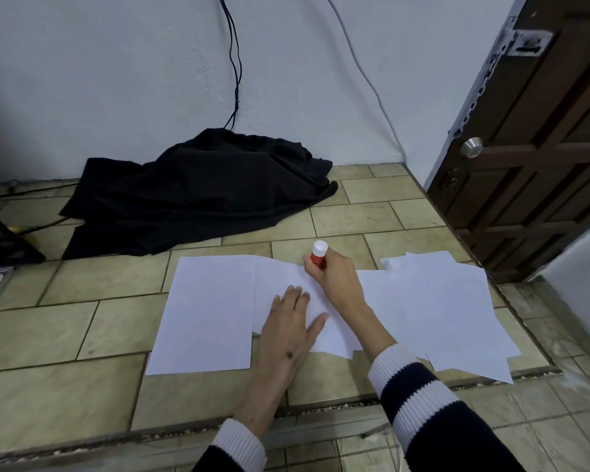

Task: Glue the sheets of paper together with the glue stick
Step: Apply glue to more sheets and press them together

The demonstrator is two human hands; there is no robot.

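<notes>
White paper sheets (212,308) overlapping flat on tiled floor, red glue stick (318,256) upright, white-capped

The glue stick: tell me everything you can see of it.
The glue stick is a small cylinder with a red body and a white end pointing up and away from the camera. It looks like plastic. The right hand grips its body, fingers curled round it, hiding the lower end, which points down at the white sheets of paper. Whether the tip touches the paper cannot be seen.
</notes>
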